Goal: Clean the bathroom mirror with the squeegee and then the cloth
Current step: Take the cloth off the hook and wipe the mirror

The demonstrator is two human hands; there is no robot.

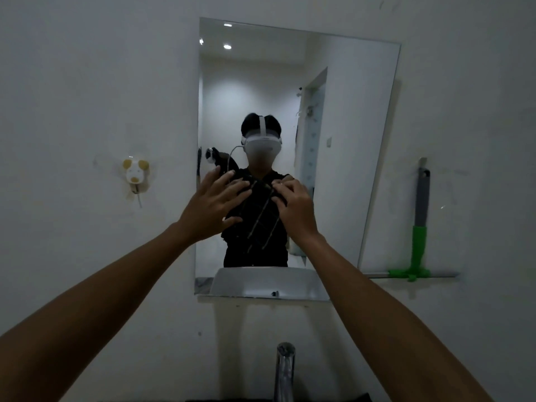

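Two grips on dark cloth (258,216) before mirror (348,140): right grip (295,207) pinches it, left grip (211,207) lies flat; squeegee (419,227) upright, mirror's right.

a dim, plain white wall (87,82) fills the frame, with a small dog-shaped hook (135,173) stuck on it at centre left and a chrome tap (284,369) rising at bottom centre.

A white animal-shaped hook (135,173) sticks to the pale wall (72,82), with a chrome faucet (284,372) lower down.
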